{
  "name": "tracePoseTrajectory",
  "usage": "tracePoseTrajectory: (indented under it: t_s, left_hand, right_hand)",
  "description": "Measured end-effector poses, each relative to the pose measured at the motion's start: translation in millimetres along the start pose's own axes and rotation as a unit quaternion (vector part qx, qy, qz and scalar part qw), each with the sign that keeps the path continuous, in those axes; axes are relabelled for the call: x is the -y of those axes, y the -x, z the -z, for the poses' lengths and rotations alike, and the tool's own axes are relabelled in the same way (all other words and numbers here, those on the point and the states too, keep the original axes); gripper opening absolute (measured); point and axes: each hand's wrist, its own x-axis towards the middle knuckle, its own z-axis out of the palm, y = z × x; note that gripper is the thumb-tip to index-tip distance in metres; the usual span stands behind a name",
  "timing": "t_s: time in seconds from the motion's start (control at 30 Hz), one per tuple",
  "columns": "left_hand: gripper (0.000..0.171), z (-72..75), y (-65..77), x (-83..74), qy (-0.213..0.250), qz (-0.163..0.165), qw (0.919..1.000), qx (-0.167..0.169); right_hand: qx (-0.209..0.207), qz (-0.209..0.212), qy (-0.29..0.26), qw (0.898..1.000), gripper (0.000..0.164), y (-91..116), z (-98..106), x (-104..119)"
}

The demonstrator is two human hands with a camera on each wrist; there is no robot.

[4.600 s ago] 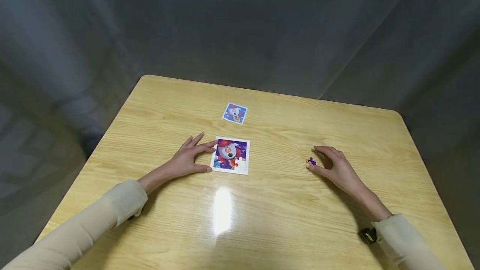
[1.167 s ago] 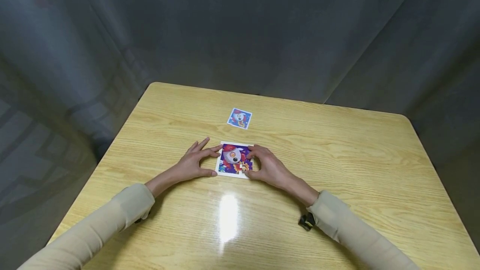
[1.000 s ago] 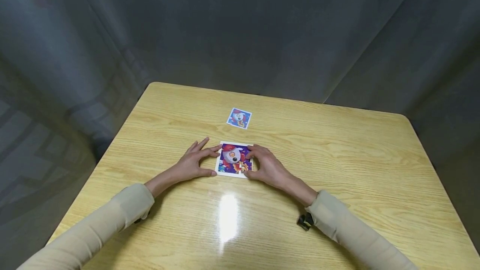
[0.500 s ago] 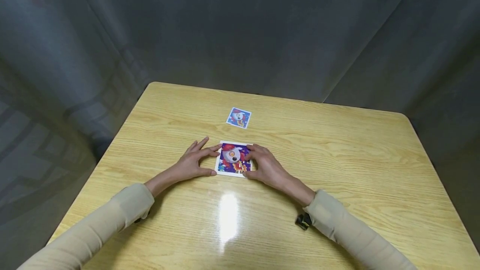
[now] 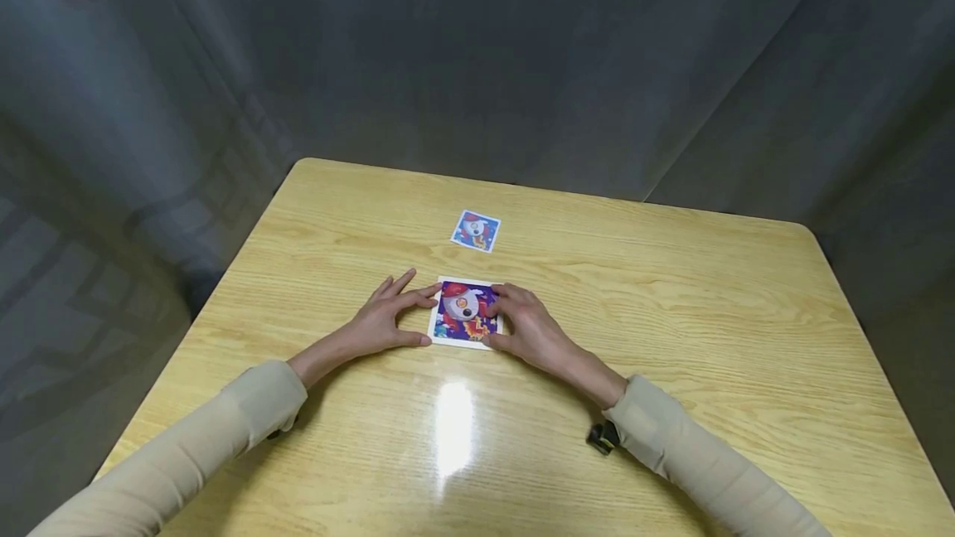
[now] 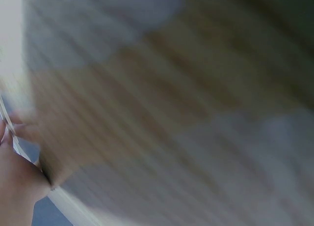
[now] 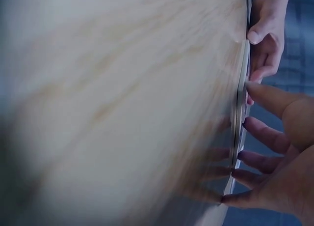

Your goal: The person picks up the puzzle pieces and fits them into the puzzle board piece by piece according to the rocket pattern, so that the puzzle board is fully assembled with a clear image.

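A square jigsaw puzzle (image 5: 458,302) in a white frame lies on the table, showing a white rocket with red parts on purple. My left hand (image 5: 378,325) rests at its left edge, thumb and fingers spread, with the fingertips against the frame. At the lower right corner, my right hand (image 5: 539,338) holds an orange and purple puzzle piece (image 5: 480,328) between thumb and fingers, level with the picture around it. The hand partly covers the puzzle's right side. In the right wrist view, the fingertips of the right hand (image 7: 282,157) meet the puzzle's surface.
Behind the puzzle lies a small picture card (image 5: 476,230) with the same rocket. The wooden table (image 5: 671,297) has rounded far corners, and a grey curtain (image 5: 477,65) hangs beyond it. A dark wrist device (image 5: 603,437) sits under the right cuff.
My right hand has brought the piece from the table's right side to the puzzle's lower right corner. White gaps around it have closed within the last half second. My left hand stays at the frame.
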Motion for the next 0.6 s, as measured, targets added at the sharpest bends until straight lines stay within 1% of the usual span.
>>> tracePoseTrajectory:
  t_s: [0.3,0.6]
  left_hand:
    - [0.052,0.2,-0.8,0.1,-0.001,0.005,1.0,0.002]
    - [0.053,1.0,-0.9,-0.2,0.003,0.002,1.0,0.001]
  right_hand:
    - [-0.01,0.009,-0.001,1.0,0.033,-1.0,-1.3,0.7]
    - [-0.007,0.016,0.007,1.0,0.031,-1.2,-0.5,1.2]
